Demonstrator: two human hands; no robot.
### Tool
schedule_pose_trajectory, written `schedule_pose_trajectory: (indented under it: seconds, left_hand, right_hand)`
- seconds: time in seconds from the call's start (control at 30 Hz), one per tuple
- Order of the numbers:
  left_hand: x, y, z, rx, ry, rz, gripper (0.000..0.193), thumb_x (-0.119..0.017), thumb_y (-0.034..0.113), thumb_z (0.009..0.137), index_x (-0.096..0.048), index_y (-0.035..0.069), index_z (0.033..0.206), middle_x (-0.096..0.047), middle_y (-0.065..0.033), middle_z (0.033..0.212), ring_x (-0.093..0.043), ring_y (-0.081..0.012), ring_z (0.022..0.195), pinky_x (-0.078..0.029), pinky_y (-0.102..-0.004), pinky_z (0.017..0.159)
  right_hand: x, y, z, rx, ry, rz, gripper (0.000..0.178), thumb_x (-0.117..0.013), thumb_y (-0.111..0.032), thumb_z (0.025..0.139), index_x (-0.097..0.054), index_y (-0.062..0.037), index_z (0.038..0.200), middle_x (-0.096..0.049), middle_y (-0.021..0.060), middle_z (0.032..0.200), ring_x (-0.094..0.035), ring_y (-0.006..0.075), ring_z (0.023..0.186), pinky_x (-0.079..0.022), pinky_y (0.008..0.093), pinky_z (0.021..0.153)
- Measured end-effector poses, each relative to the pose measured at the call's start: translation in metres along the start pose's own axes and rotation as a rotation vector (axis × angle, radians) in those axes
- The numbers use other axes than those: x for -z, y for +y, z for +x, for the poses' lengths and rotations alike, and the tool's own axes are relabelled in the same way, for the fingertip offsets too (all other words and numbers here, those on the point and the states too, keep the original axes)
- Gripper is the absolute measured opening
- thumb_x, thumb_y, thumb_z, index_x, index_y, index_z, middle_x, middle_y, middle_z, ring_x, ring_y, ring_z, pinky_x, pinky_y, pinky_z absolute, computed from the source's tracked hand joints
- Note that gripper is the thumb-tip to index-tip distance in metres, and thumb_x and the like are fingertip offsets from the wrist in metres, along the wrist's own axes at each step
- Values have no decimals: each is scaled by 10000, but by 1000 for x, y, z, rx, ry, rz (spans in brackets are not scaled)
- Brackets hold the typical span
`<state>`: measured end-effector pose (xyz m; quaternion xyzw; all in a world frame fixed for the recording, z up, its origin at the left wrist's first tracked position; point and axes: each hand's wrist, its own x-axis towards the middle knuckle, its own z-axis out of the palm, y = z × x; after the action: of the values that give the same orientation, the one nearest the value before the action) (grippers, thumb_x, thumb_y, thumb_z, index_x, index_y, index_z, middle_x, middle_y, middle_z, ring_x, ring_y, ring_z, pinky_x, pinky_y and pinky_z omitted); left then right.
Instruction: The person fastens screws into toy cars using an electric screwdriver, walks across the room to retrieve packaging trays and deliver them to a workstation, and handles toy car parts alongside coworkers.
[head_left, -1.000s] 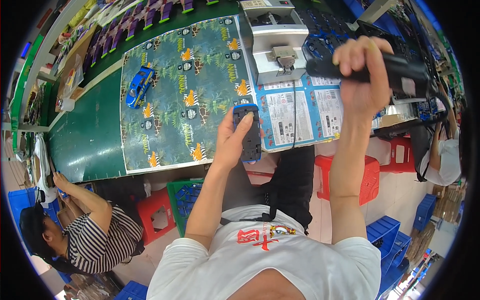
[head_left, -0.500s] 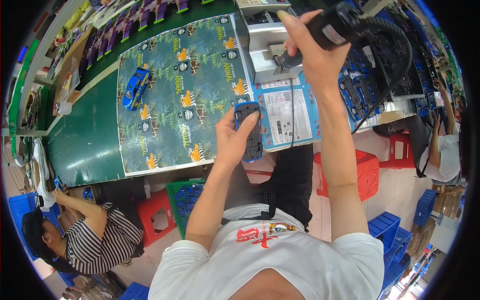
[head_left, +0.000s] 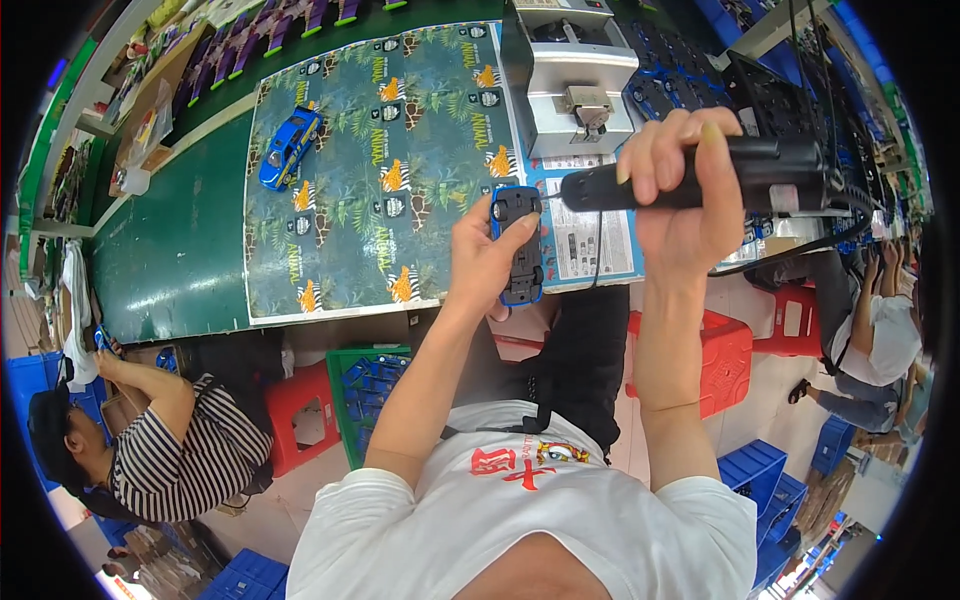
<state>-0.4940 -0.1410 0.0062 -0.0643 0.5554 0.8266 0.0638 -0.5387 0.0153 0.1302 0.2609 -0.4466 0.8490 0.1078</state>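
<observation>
My left hand grips a blue toy car turned over, its black underside facing up and the thumb lying across it. In my right hand is a black electric screwdriver, held level with the fingers wrapped round its body. Its thin bit points left and reaches the edge of the car's underside; whether it touches a screw is too small to tell. Just beyond the screwdriver stands a silver metal box-shaped machine with a small bracket on its front. Another blue toy car rests upright on the patterned sheet.
A jungle-print sheet covers part of the green table. Blue and black car parts lie at the right. The screwdriver's cable hangs off to the right. A red stool and a green crate stand below; a co-worker sits left.
The screwdriver has come down from the metal machine and swung level, its bit now at the car. My left hand still holds the car, which sits slightly farther right in view.
</observation>
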Motion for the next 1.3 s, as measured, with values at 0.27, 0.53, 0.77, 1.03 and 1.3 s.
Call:
schedule_pose_trajectory:
  seconds: [0.27, 0.53, 0.77, 1.03, 1.3]
  left_hand:
    - [-3, 2, 0, -13, 16, 0, 183, -686, 112, 875, -654, 22, 1030, -686, -55, 845, -639, -101, 719, -533, -267, 643]
    - [-3, 6, -3, 54, 7, -32, 185, -684, 65, 853, -655, 12, 1027, -684, -50, 838, -629, -91, 719, -526, -261, 647]
    - [0, 11, -2, 88, -10, -112, 199, -687, 47, 833, -666, 4, 1025, -682, -50, 839, -627, -92, 728, -520, -258, 665]
    - [1, 10, -3, 78, -1, -81, 200, -695, 57, 826, -671, 6, 1018, -684, -52, 843, -626, -97, 715, -517, -261, 660]
    - [-1, 16, -7, 84, -14, -50, 195, -704, 58, 824, -680, 11, 1012, -688, -57, 838, -629, -99, 703, -514, -256, 632]
  right_hand:
    - [-15, 22, -11, 4, 71, -97, 99, -564, -124, 934, -521, -54, 878, -476, 39, 644, -480, 147, 533, -457, 337, 582]
    - [-18, 42, -16, 9, -42, -207, 219, -760, -3, 776, -546, -47, 786, -584, 27, 655, -530, 64, 574, -420, 217, 539]
    - [-14, 44, -16, -39, -141, -161, 242, -773, -40, 779, -531, -47, 765, -576, 37, 669, -520, 68, 587, -413, 215, 545]
    - [-17, 41, -14, -53, -178, -235, 243, -746, -75, 793, -506, -54, 760, -545, 45, 643, -495, 97, 548, -438, 265, 548]
    - [-15, 30, -15, -56, -157, -179, 229, -774, -89, 769, -548, -54, 754, -563, 24, 643, -494, 69, 575, -403, 230, 539]
